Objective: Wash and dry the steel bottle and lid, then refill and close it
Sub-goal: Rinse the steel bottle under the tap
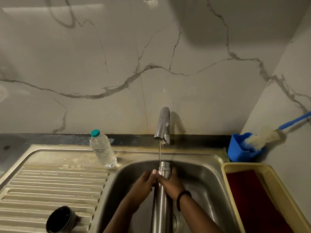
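A tall steel bottle [161, 204] stands upright over the sink basin [210, 179], its open threaded mouth right under the tap [162, 125]. A thin stream of water runs from the tap into the mouth. My right hand [171, 183] grips the bottle just below the neck. My left hand [144, 184] holds the bottle's left side at the same height, thumb up by the neck. The bottle's lid [59, 219], black inside, lies open side up on the ribbed drainboard at the lower left.
A clear plastic water bottle [103, 149] with a teal cap stands on the sink's back rim. A blue holder [242, 147] with a bottle brush [262, 136] sits in the right corner. A cream basket [276, 185] with a dark red cloth [252, 202] lies to the right.
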